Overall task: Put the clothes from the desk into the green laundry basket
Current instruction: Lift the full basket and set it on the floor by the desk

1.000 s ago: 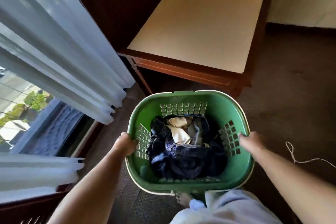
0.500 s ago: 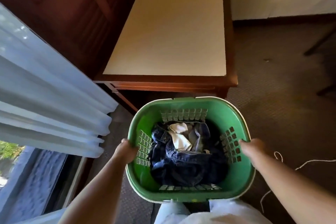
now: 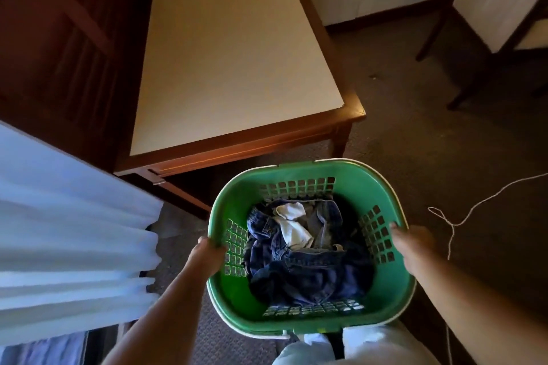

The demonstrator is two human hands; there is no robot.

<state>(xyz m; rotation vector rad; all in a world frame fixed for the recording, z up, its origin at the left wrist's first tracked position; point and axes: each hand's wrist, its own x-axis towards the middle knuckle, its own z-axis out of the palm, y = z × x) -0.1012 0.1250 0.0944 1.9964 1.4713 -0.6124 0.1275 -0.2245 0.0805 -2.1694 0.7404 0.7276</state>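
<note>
The left hand is curled round the rim at the left end of the green plastic laundry basket with latticed sides, which is held off the floor in front of the person's body. Ahead of that hand, and up to the left of the basket, stands the dark wooden bench with a cream top; its near right corner lies close to the basket's far rim, and no garment shows on the part of the top in view. Inside the basket the clothes lie in a heap on the bottom: a crumpled pair of dark blue denim jeans with a white cloth on top, towards the far side. The basket's long axis runs across the body from hand to hand, so neither hand is nearer the load. The right hand clasps the right end of the rim in the same way. To the right of it a thin white cord trails over the brown carpet. Judging by this, the loading looks done, and any next move turns on both hands keeping the basket level
</note>
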